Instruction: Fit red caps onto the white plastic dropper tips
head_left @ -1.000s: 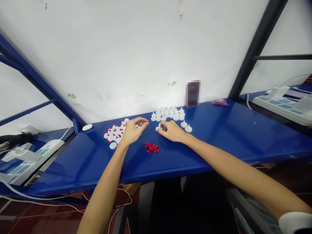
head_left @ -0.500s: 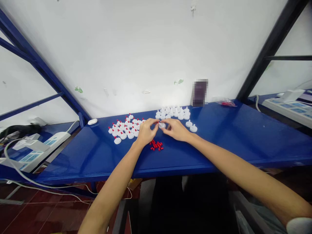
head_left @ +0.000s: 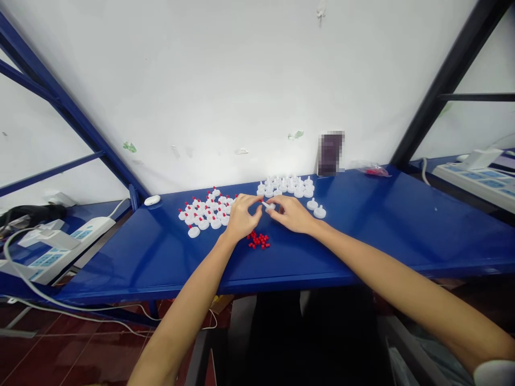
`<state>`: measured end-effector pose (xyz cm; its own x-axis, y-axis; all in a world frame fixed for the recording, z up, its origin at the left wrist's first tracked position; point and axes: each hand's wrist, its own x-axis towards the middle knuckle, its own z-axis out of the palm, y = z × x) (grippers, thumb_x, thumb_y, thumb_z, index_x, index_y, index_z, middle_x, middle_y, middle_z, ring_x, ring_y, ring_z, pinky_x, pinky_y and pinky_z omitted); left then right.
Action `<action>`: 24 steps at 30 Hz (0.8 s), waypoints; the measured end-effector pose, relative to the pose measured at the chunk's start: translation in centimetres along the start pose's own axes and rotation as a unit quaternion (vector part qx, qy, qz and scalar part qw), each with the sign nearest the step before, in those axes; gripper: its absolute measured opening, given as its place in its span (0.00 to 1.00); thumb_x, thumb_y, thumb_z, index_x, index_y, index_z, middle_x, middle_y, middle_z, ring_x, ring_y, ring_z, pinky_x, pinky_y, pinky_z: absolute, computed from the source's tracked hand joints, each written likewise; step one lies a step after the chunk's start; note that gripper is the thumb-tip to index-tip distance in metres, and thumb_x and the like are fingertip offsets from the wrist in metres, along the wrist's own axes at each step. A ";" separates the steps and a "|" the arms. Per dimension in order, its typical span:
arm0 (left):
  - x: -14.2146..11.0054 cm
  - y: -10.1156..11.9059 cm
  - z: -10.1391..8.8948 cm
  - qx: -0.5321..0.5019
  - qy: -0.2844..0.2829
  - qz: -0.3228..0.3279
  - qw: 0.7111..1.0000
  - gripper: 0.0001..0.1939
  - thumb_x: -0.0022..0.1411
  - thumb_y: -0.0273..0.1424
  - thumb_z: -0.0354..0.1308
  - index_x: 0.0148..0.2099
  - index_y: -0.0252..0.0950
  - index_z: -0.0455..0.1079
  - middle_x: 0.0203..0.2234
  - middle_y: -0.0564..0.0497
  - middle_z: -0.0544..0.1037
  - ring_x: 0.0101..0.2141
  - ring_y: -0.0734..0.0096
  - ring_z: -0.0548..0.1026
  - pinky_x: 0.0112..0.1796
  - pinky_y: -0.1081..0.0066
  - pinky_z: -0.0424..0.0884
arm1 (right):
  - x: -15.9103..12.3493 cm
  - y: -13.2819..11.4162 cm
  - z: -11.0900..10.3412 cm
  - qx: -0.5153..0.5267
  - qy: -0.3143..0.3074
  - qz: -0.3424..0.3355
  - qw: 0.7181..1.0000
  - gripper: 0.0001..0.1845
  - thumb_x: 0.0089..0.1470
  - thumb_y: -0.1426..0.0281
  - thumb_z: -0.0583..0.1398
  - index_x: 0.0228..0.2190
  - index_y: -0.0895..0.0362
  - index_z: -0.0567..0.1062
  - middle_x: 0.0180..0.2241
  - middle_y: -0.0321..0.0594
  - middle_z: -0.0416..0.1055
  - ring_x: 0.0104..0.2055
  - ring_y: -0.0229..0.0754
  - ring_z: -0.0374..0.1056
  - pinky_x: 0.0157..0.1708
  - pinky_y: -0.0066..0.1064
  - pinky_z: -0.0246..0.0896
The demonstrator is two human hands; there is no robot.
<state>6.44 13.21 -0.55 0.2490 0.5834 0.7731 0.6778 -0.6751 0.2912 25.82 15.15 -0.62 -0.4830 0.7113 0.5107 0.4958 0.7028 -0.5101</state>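
Note:
Between finger and thumb, my right hand holds a white spouted bottle cap, tilted with its narrow spout pointing left. Close by on the left, my left hand is pinched around a small red tip cap, mostly hidden by the fingers. Whether the spout touches the red tip cap, I cannot tell. Just below the hands lies a loose cluster of red tip caps. Left of my left hand stand several white caps with red tips on their spouts. Behind my right hand are several white caps with bare spouts.
The blue table runs along a white wall. A pixelated dark rectangle leans at the back, with a clear bag holding something red to its right. A small white case sits back left. Power strips lie beyond the frame posts.
The white cap between my hands has turned, so its spout now shows pointing left toward the red tip cap. Both hands stay in nearly the same place.

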 end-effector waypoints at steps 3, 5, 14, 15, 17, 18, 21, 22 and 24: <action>-0.1 -0.1 0.0 0.002 -0.024 -0.009 1.000 0.14 0.61 0.24 0.57 0.49 0.36 0.74 0.41 0.48 0.80 0.40 0.66 0.74 0.45 0.62 0.72 | 0.0 0.0 0.0 0.007 0.005 -0.005 1.000 0.12 0.58 0.65 0.59 0.42 0.58 0.77 0.38 0.42 0.77 0.28 0.38 0.66 0.34 0.31 0.60; -0.1 -0.2 0.0 -0.008 -0.047 -0.014 0.999 0.16 0.62 0.24 0.56 0.52 0.36 0.72 0.43 0.47 0.79 0.37 0.68 0.74 0.44 0.64 0.72 | 0.1 0.0 -0.1 0.010 0.011 -0.008 1.000 0.11 0.59 0.65 0.59 0.40 0.58 0.77 0.36 0.41 0.76 0.28 0.37 0.66 0.33 0.31 0.59; -0.3 0.0 -0.1 -0.037 -0.094 -0.008 0.995 0.24 0.60 0.27 0.59 0.59 0.38 0.66 0.50 0.47 0.75 0.35 0.73 0.76 0.41 0.68 0.74 | 0.0 0.0 -0.2 0.028 0.023 -0.018 0.999 0.11 0.61 0.65 0.56 0.39 0.58 0.76 0.34 0.40 0.75 0.28 0.37 0.65 0.32 0.29 0.57; -0.3 0.0 -0.1 -0.032 -0.097 -0.009 0.995 0.25 0.60 0.28 0.59 0.59 0.38 0.65 0.51 0.47 0.75 0.35 0.73 0.76 0.41 0.68 0.74 | 0.0 0.0 -0.3 0.031 0.021 -0.019 0.999 0.11 0.61 0.65 0.56 0.39 0.58 0.76 0.34 0.39 0.75 0.28 0.37 0.65 0.32 0.29 0.56; -0.4 0.0 -0.1 -0.021 -0.105 -0.009 0.994 0.25 0.60 0.30 0.60 0.60 0.39 0.64 0.52 0.47 0.74 0.34 0.73 0.77 0.40 0.68 0.74 | 0.0 0.0 -0.2 0.038 0.014 -0.019 0.999 0.12 0.62 0.64 0.56 0.39 0.58 0.76 0.33 0.39 0.75 0.28 0.37 0.65 0.32 0.29 0.56; -0.4 -0.1 0.0 -0.017 -0.108 -0.009 0.994 0.25 0.60 0.30 0.60 0.60 0.39 0.63 0.53 0.47 0.74 0.34 0.73 0.78 0.40 0.69 0.74 | 0.0 0.0 -0.2 0.043 0.010 -0.017 0.999 0.12 0.61 0.63 0.57 0.39 0.58 0.76 0.33 0.39 0.75 0.28 0.37 0.66 0.32 0.28 0.56; -0.4 -0.1 0.1 -0.006 -0.112 -0.013 0.994 0.24 0.62 0.29 0.57 0.60 0.38 0.62 0.53 0.47 0.74 0.35 0.73 0.79 0.40 0.69 0.73 | 0.0 0.1 -0.2 0.056 0.000 -0.008 0.998 0.14 0.61 0.61 0.57 0.40 0.58 0.75 0.33 0.39 0.76 0.27 0.37 0.66 0.31 0.28 0.56; -0.4 0.0 0.1 -0.001 -0.113 -0.016 0.993 0.23 0.62 0.29 0.57 0.60 0.38 0.62 0.53 0.47 0.75 0.35 0.72 0.79 0.40 0.69 0.73 | 0.0 0.0 -0.2 0.058 -0.003 -0.004 0.998 0.14 0.61 0.61 0.57 0.41 0.58 0.75 0.33 0.39 0.76 0.27 0.37 0.67 0.31 0.28 0.56; -0.3 0.1 0.1 0.010 -0.121 -0.026 0.992 0.23 0.62 0.28 0.56 0.59 0.38 0.62 0.52 0.47 0.76 0.37 0.71 0.80 0.41 0.68 0.73 | 0.0 0.0 -0.2 0.060 -0.007 0.003 0.998 0.15 0.61 0.60 0.57 0.40 0.58 0.75 0.33 0.39 0.76 0.27 0.37 0.67 0.31 0.28 0.56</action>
<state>6.49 13.00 -0.80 0.3704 0.7099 0.5990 0.7070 -0.6337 0.3138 25.98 15.12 -0.51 -0.4913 0.7147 0.4978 0.4083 0.6938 -0.5932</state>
